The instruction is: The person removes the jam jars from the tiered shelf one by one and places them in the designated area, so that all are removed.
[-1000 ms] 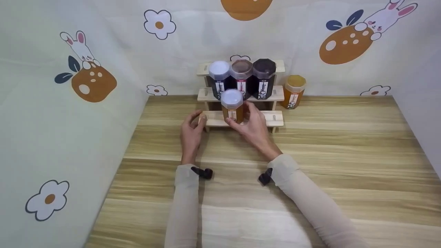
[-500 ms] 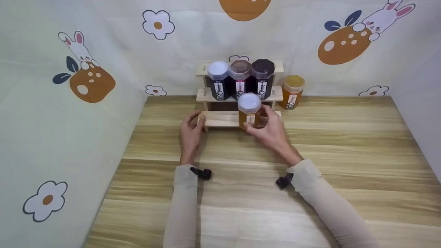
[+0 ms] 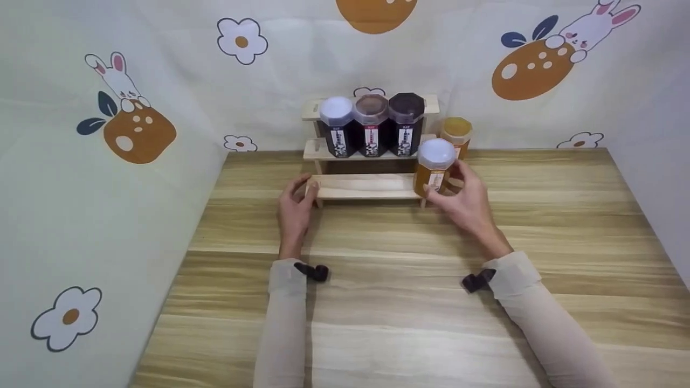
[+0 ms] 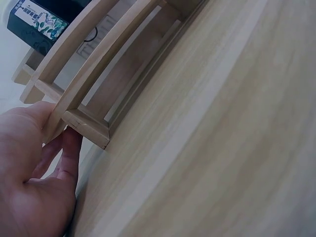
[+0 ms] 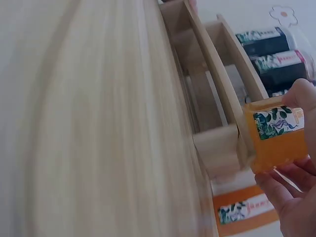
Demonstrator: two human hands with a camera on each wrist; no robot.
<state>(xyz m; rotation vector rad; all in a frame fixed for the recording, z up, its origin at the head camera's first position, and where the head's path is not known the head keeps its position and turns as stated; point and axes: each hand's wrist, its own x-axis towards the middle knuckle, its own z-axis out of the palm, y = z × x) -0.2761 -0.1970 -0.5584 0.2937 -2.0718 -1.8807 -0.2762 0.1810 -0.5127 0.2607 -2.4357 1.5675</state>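
Note:
In the head view the right hand grips an amber jar with a white lid, held upright at the right end of the lowest step of a wooden rack. The right wrist view shows thumb and fingers round this jar, close to the rack's end. My left hand pinches the left end of the lowest step; the left wrist view shows the hand at that rack end. Three dark jars stand side by side on the middle step.
Another amber jar with a yellow lid stands on the table right of the rack, partly hidden by the held jar. Behind the rack hangs a patterned cloth, with further cloth at both sides of the wooden table.
The right hand has carried the amber jar rightward from the middle of the lowest step to its right end. The left hand has kept its place on the rack.

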